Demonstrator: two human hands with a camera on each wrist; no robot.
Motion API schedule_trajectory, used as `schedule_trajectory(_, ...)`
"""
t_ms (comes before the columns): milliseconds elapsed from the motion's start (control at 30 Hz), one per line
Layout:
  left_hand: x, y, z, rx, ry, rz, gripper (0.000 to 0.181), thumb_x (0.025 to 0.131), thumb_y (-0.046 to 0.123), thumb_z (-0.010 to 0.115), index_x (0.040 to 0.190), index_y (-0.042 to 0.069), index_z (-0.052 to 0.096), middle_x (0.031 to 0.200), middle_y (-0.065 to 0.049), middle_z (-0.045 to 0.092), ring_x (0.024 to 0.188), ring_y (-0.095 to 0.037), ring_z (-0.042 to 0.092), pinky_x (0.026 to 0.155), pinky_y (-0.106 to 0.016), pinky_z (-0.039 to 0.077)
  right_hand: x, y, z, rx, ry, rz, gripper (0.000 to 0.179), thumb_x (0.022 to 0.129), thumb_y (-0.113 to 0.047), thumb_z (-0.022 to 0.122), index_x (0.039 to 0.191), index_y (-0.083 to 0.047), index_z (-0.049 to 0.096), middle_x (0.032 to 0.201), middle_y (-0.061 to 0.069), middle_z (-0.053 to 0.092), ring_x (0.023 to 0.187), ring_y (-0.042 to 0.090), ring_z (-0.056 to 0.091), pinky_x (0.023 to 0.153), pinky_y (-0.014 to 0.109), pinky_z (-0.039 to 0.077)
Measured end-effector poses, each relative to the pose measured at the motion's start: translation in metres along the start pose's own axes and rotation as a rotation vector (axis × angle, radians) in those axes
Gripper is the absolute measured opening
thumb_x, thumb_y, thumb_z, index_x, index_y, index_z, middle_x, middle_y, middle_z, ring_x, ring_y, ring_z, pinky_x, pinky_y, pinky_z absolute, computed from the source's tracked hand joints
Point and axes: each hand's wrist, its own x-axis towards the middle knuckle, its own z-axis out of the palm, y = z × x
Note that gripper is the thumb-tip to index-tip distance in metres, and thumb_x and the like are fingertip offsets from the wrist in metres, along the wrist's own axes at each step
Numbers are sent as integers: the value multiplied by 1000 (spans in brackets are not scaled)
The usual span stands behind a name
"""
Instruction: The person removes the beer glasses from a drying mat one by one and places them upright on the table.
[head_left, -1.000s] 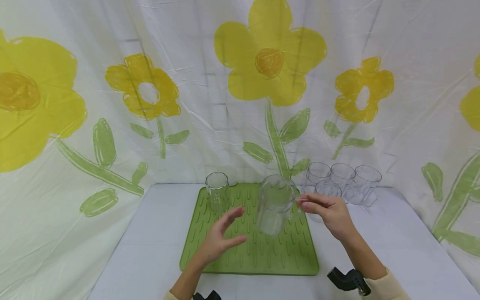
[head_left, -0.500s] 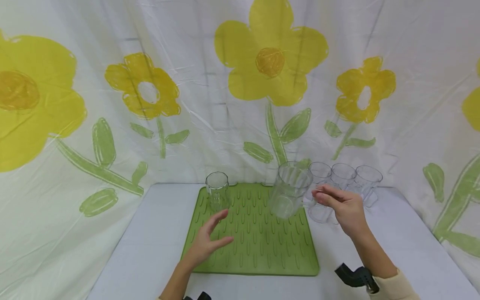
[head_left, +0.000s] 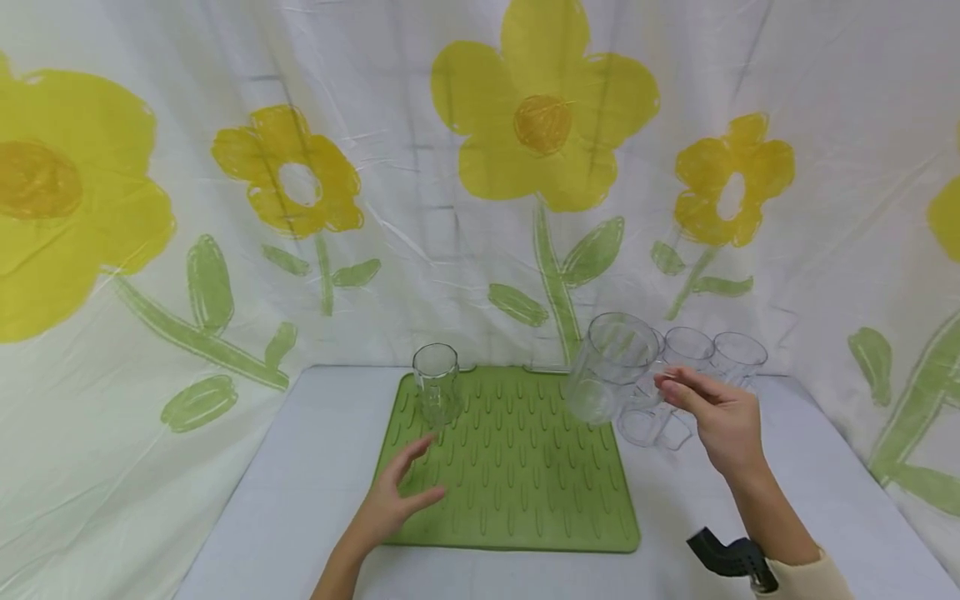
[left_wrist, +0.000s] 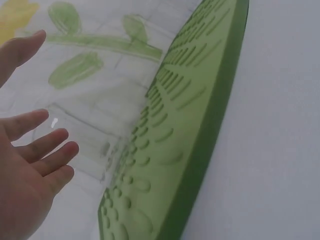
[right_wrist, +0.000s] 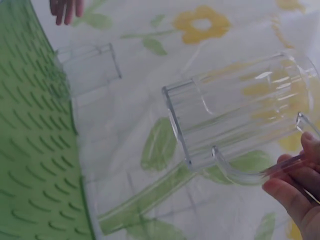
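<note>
My right hand [head_left: 712,417] pinches the handle of a clear glass mug [head_left: 611,367], which is held tilted above the right back part of the green drying mat [head_left: 517,500]. In the right wrist view the fingers curl round the handle of this mug [right_wrist: 240,115]. My left hand [head_left: 390,500] is over the mat's left front part with thumb and fingers spread, holding nothing. Another clear glass mug [head_left: 437,383] stands at the mat's back left corner, beyond the left hand.
Several more clear mugs [head_left: 738,354] stand at the table's back right, partly hidden behind the held mug and right hand. A white sheet with yellow flowers [head_left: 543,125] hangs behind the white table [head_left: 277,483].
My right hand has carried the mug from above the mat's middle rightward and up, toward the mugs at the back right. My left hand has drawn back to the left, away from the mug.
</note>
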Motion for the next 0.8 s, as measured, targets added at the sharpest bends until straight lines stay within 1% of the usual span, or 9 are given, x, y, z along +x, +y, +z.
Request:
schedule_trajectory(100,-4,-5,-4,23,9,-42,75,84,23,76,148,12,39,154,-14,40,142,-40,34,116,-64,23,0,-3,-5,-15,35,-5,24,87,10,64,106,0,74,90,-6,77,84,5,74,74,18,59)
schedule_trajectory(200,-8,-9,-7,22,14,-75,76,84,23,76,149,9,38,154,-15,40,143,-39,33,117,-63,23,0,-5,-11,-26,65,-23,22,86,12,63,107,10,70,90,-5,78,84,6,74,74,18,59)
schedule_trajectory(267,-10,-10,-10,24,14,-83,77,84,22,76,149,7,37,154,-16,39,143,-40,33,118,-61,24,0,-5,-14,-27,91,-39,22,85,14,63,107,18,66,89,-4,78,83,6,74,74,18,59)
schedule_trajectory(333,-12,-12,-12,34,22,-91,77,84,21,76,148,5,37,154,-17,39,143,-41,33,117,-61,24,1,-6,-18,-23,113,-54,24,84,16,63,107,23,62,89,-3,78,83,7,74,73,18,59)
schedule_trajectory(367,-13,-12,-13,47,24,-94,78,83,21,76,149,6,36,154,-17,38,143,-41,32,117,-62,25,1,-6,-19,-21,124,-59,25,84,16,63,108,24,62,88,-2,78,82,7,74,73,18,59)
schedule_trajectory(500,-15,-15,-17,129,37,-116,81,82,28,78,149,9,36,154,-18,37,142,-44,32,112,-68,28,1,-8,-26,-20,179,-65,27,83,17,63,108,11,69,88,-2,78,79,7,74,70,18,59)
schedule_trajectory(600,-16,-17,-20,180,42,-129,84,80,32,79,149,10,36,155,-19,36,141,-47,32,108,-72,30,2,-10,-30,-11,222,-67,30,82,19,63,106,3,73,87,-2,78,77,7,74,69,18,59)
schedule_trajectory(667,-17,-18,-22,196,39,-131,86,79,32,79,150,10,36,155,-21,34,141,-48,31,108,-72,29,2,-11,-33,1,254,-60,31,82,20,63,106,3,73,86,-1,78,76,8,74,68,18,59)
schedule_trajectory(800,-19,-20,-25,225,28,-141,91,77,34,81,150,7,33,155,-23,32,141,-49,30,109,-72,29,2,-15,-42,-22,311,-20,30,82,17,65,109,5,71,86,-1,77,75,7,74,68,17,58)
